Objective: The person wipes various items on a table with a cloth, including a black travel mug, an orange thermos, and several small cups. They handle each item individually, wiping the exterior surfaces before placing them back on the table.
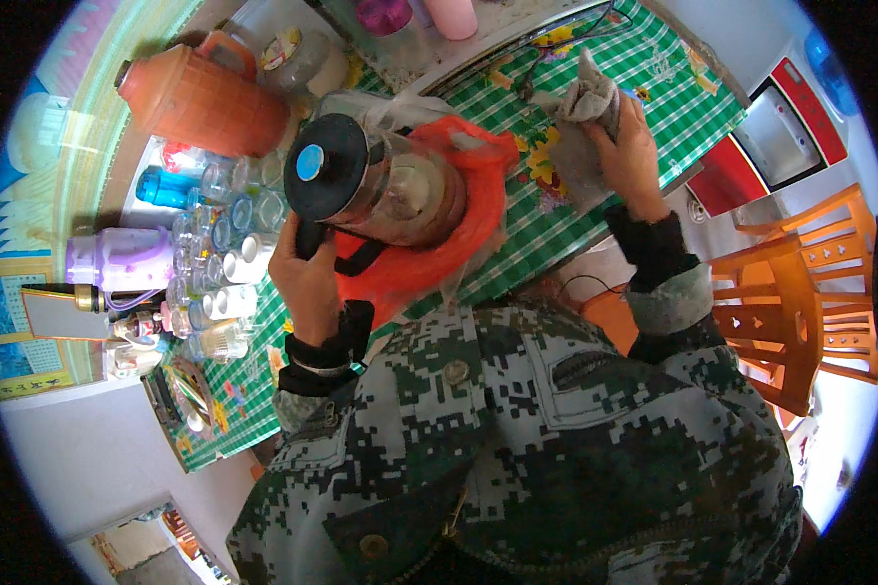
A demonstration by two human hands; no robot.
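Note:
My left hand [309, 281] is closed around the black handle of a glass jug [417, 194] with a black lid [329, 168] that bears a blue disc. The jug tilts over a red plastic bag [475, 227] on a table with a green checked tablecloth [556, 234]; whether it rests on the bag I cannot tell. On the right, my right hand [629, 157] grips a grey cloth [589, 99], part of which hangs down over the tablecloth's printed flowers.
An orange pitcher [205, 99] and a lidded glass jar [311, 62] stand at the back left. Below them are several glasses [223, 232], white cups [240, 267] and a purple jug [128, 257]. A black cable [585, 33] lies at the back. Wooden chairs [775, 314] stand at the right.

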